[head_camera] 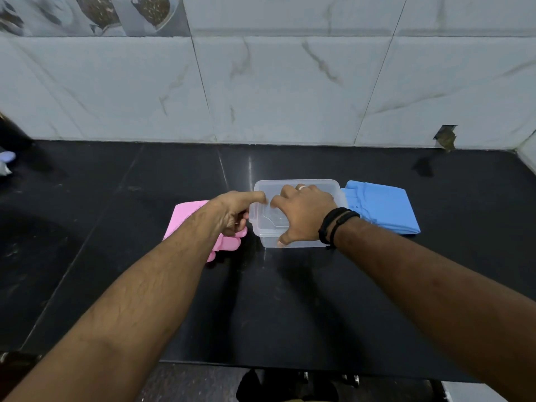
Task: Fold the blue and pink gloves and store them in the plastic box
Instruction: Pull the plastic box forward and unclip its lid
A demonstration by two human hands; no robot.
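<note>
Nearest the camera, two bare forearms reach forward over the front edge of a glossy black bench (116, 256), below which a dark strip of floor and some unclear dark shapes show. The right forearm wears dark bands (336, 224) at the wrist.

Further in, both hands meet at a clear plastic box (333, 190) standing on the bench. The left hand (235, 211) is at the box's left end, its fingers curled against the wall near the rim and the forefinger stretched along the top edge; it appears to grip that end, though the fingertips are partly hidden. The right hand (301, 213) lies over the top of the box, fingers bent down and spread across it, thumb pressed on the near wall, so it holds the box from above. A pale ring (302, 187) shows on one finger. Whether a lid is on the box cannot be told.

The pink gloves (188, 216) lie flat on the bench just left of the box, partly under the left wrist, finger ends pointing towards the camera. The blue gloves (383, 207) lie in a flat folded stack just right of the box, touching or nearly touching its right wall.

Beyond them the bench runs back to a wall of white marbled tiles (290, 88), with a chipped hole (446, 136) low at the right and a printed tile (87, 13) at the top left. No writing or brand can be read anywhere.
</note>
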